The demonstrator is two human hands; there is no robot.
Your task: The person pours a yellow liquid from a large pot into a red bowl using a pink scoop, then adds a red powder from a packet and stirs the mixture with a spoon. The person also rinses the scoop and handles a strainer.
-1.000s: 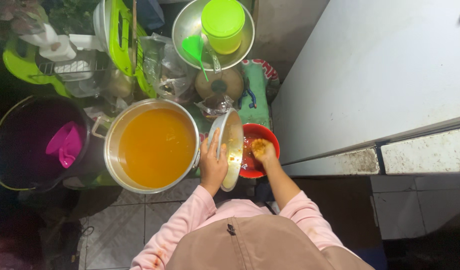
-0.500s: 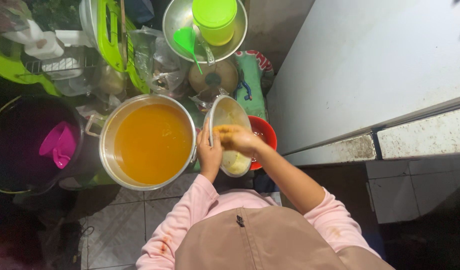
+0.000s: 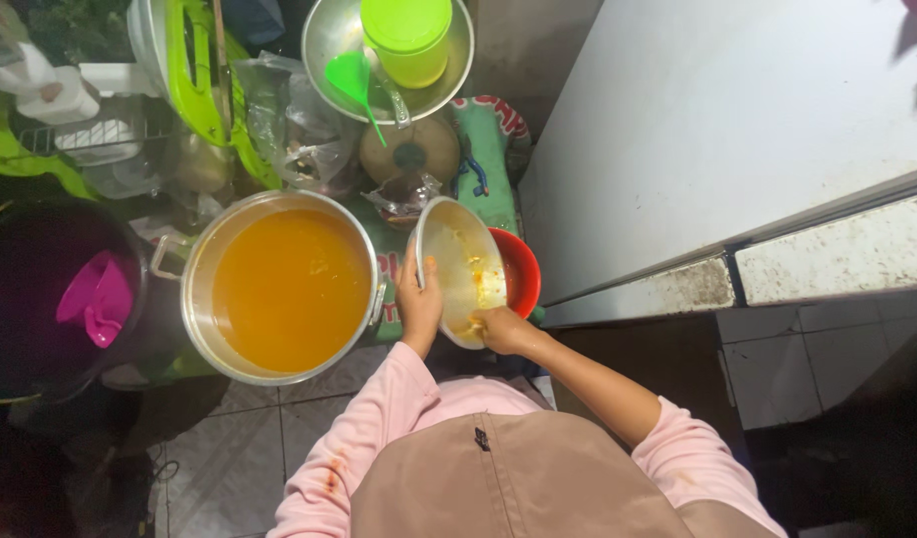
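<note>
Grip check: your left hand is wrapped closed on the near rim of the tilted metal bowl, holding it on edge at centre frame. Your right hand is curled inside the bowl's lower lip, fingers bent against the inner wall; whether it has hold of anything there, you cannot tell.

Risks from here:
- Bowl is tipped steeply over the red bowl just behind it. Wet orange smears on the inner wall could let your left hand slip, dropping the bowl onto the floor tiles.
- Large pot sits just left of your left hand, filled high. A knock from your elbow or the bowl's rim could slop liquid over its edge.
- Your pink sleeves hang close to both; one already shows orange spots.

Containers:
- Metal bowl: nearly empty, orange streaks and bits only.
- Red bowl: mostly hidden behind it, contents unclear.
- Large pot: opaque orange liquid.
- Dark bucket, left edge: pink scoop inside.
- Upper metal basin, top centre: green cup and green ladle.
</note>
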